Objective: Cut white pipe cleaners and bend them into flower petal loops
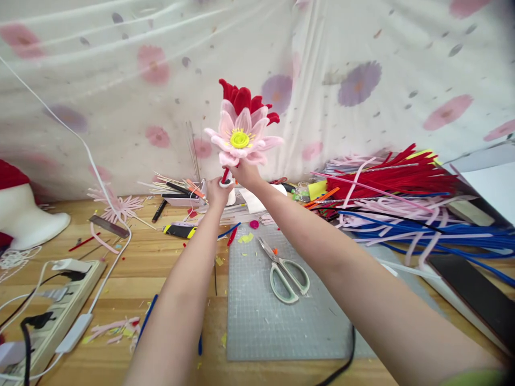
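Note:
Both arms reach out over the table and hold up a fuzzy pipe-cleaner flower (240, 123), with pink petals, a yellow coiled centre and red petals behind. My left hand (218, 192) is closed round its red stem (225, 176); a small white ring (226, 183) shows at the fingers, though I cannot tell what it is. Just under the pink petals, my right hand (246, 175) is closed on the upper stem, its fingertips partly hidden. Scissors (287, 273) lie slightly spread on the grey cutting mat (257, 321) below.
To the right are piles of red (402, 174), pink and blue pipe cleaners (475, 236) and a dark phone-like slab (470, 289). A power strip (76, 316) with cables lies left, near a white foam head (32, 214). A yellow-black cutter (179, 231) rests mid-table. A flowered curtain (161, 107) hangs behind.

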